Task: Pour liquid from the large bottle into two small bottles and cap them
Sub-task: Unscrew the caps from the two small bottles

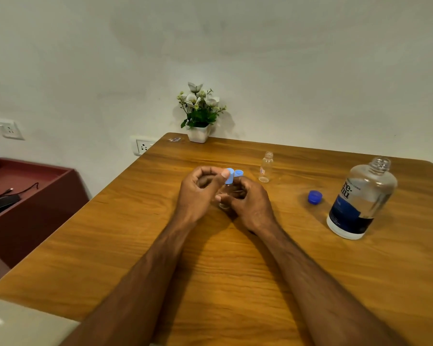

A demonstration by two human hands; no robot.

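Held small bottle [224, 197]: mid-table, upright between both hands, body mostly hidden.
Light-blue cap [229, 176]: at the bottle's neck, pinched by left hand [198, 193]; second light-blue cap [238, 173] just behind, open end up.
Right hand [248, 203]: curled round the bottle's body.
Other small bottle [266, 167]: farther right, uncapped, looks empty.
Large bottle [361, 198]: right, open; dark-blue cap [315, 197] beside it.
Risk: cap threaded crooked, leaking later; squeezing the bottle could spill liquid.
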